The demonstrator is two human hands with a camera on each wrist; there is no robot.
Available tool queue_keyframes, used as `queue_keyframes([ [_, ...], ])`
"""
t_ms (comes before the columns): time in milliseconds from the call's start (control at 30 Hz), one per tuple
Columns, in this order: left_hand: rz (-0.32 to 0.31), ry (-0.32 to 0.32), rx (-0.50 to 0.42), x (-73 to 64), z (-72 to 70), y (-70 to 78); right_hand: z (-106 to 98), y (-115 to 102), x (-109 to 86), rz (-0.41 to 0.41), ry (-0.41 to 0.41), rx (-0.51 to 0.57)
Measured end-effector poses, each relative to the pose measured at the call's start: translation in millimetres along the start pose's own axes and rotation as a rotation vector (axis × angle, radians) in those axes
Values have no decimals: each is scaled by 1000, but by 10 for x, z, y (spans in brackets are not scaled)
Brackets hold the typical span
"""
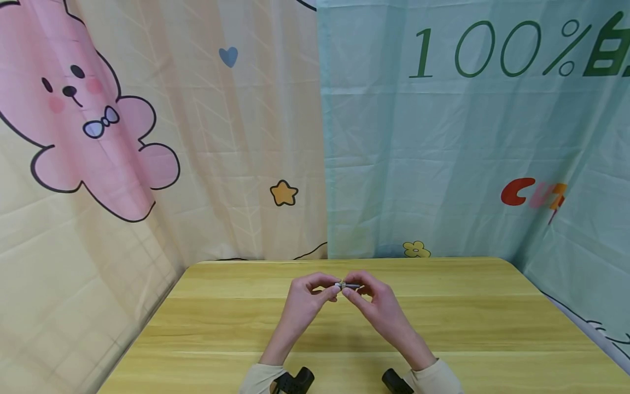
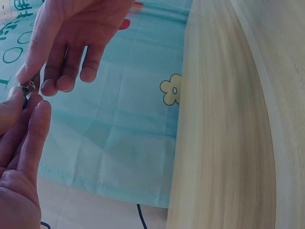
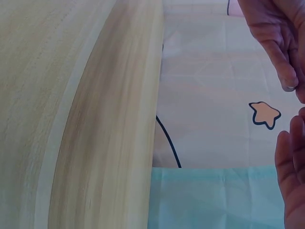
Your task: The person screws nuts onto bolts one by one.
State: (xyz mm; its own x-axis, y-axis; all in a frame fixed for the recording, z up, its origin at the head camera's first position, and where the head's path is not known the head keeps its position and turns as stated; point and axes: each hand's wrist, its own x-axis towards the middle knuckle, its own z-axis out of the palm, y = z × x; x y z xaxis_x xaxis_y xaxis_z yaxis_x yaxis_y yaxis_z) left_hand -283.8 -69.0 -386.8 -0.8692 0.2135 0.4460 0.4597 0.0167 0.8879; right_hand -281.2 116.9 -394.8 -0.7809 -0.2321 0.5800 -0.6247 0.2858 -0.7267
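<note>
A small, slender metal piece (image 1: 351, 285), silver and bolt-like, is held level between both hands above the table. My left hand (image 1: 307, 298) pinches its left end between thumb and forefinger. From the other side my right hand (image 1: 381, 306) pinches it with thumb and fingertips. In the left wrist view the shiny metal piece (image 2: 27, 87) shows partly between the fingertips, the rest covered; the right hand's other fingers hang loosely. The right wrist view catches only parts of both hands at its right edge, and the piece is hidden there.
Below the hands lies a wooden table (image 1: 221, 328) with light grain. A beige curtain (image 1: 206, 137) and a teal curtain (image 1: 443, 142) hang behind and beside it. Dark wrist-worn devices (image 1: 297, 380) sit near both sleeves.
</note>
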Motion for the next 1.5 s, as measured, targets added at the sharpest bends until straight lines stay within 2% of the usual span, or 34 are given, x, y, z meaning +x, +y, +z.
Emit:
queue_keyframes([
  [200,35,-23,3,-2,7,3,-16,-13,-10,3,24,-60],
  [267,28,-25,3,-1,9,6,-21,-20,-10,23,25,-71],
  [400,-4,-14,0,6,6,-2,-23,-24,-6,50,-5,-23],
  [533,-25,-5,-13,10,-3,-20,-11,-22,4,-5,-27,16],
  [667,-20,-6,-10,6,-8,-26,1,-37,6,-33,-27,7],
  [1000,13,-19,3,4,-9,-19,-16,-36,-3,39,-30,-2],
  [1200,4,-28,-9,-5,2,0,-8,-35,-21,59,1,-43],
  [1333,-10,-20,2,-5,7,5,-1,-29,-16,84,-4,-25],
  [1400,-22,-12,3,-2,8,11,-1,-26,-9,71,-13,0],
  [1500,-39,-4,3,-2,10,57,-3,-33,0,10,-26,21],
])
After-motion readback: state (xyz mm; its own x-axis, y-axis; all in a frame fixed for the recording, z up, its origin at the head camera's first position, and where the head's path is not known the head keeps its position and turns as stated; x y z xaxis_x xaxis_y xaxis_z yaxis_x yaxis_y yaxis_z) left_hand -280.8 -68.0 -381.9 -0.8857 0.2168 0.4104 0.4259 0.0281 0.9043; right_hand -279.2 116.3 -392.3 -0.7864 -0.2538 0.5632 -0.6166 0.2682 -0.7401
